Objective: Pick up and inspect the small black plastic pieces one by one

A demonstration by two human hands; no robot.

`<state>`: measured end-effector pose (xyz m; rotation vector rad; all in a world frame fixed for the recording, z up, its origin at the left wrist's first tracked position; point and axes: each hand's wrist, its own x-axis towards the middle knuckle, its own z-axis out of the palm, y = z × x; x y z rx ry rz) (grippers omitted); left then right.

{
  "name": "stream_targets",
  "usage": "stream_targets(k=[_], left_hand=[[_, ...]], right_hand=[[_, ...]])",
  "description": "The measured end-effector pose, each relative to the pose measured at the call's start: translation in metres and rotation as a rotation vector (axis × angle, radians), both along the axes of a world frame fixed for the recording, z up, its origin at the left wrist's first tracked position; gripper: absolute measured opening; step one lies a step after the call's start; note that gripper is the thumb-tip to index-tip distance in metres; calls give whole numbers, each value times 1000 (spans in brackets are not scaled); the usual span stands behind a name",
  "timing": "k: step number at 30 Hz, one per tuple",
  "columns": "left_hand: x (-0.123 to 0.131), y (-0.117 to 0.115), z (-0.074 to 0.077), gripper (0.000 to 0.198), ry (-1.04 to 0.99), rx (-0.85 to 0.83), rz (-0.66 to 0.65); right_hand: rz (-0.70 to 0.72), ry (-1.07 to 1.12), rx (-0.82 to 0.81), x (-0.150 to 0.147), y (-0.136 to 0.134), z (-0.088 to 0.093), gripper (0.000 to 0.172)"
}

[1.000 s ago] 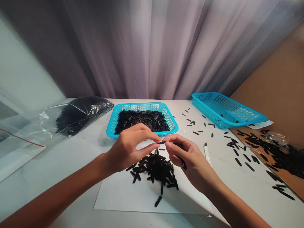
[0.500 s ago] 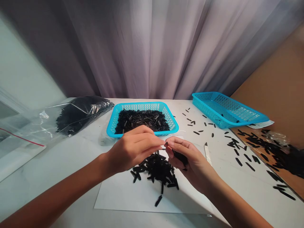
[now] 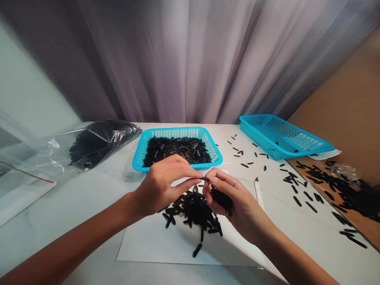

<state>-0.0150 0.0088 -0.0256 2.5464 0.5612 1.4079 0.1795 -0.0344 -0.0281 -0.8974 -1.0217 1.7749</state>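
Observation:
My left hand [image 3: 166, 184] is closed in a pinch on one end of a small, narrow black piece [image 3: 204, 179]. The thumb and forefinger of my right hand [image 3: 234, 194] grip its other end. A dark bunch of black pieces [image 3: 221, 200] sits in the palm of my right hand, partly hidden by the fingers. Below both hands, a loose pile of black pieces [image 3: 196, 209] lies on a white sheet [image 3: 154, 245]. Just beyond my left hand stands a blue basket [image 3: 219, 158] filled with similar pieces. Their exact kind is too small to make out.
At the left lies a clear zip bag [image 3: 97, 138] with a dark mass inside. A second blue basket [image 3: 311, 150] is at the back right. A craft knife [image 3: 259, 192] lies right of my right hand, and black strips [image 3: 297, 201] are scattered beyond it.
My left fingertips have closed together on the black piece, more of which now shows between the hands. My right hand has shifted slightly left.

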Motion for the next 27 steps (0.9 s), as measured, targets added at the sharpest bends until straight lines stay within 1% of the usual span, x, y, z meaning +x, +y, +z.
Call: stream_targets(k=[8,10,14,16,19,22,24,25,27], left_hand=[[1,-2,0,12,-30,-55,-1],[3,-4,0,9,-67,-130,22],[8,-11,-2,6,-167,-436,110],[9,-13,-1,6,-196,-550,110],[11,-17,1,7,-223,-605,72],[10,-17,3,7,-227,-582,52],[8,-12,3,3,-229,-541,118],[5,-8,1,1,-228,-525,186],[-3,6,-3,12,-219,-504,375]], right_hand=[[20,32,10,1,0,-1,20],[42,66,9,1,0,-1,18],[83,132,7,1,0,-3,14],[95,149,9,2,0,-4,13],[111,157,17,2,-1,-6,13],[105,143,16,2,-1,-6,14],[84,108,-3,1,-1,-5,15],[68,88,-23,1,-1,-4,16],[27,73,-88,1,0,-3,21]])
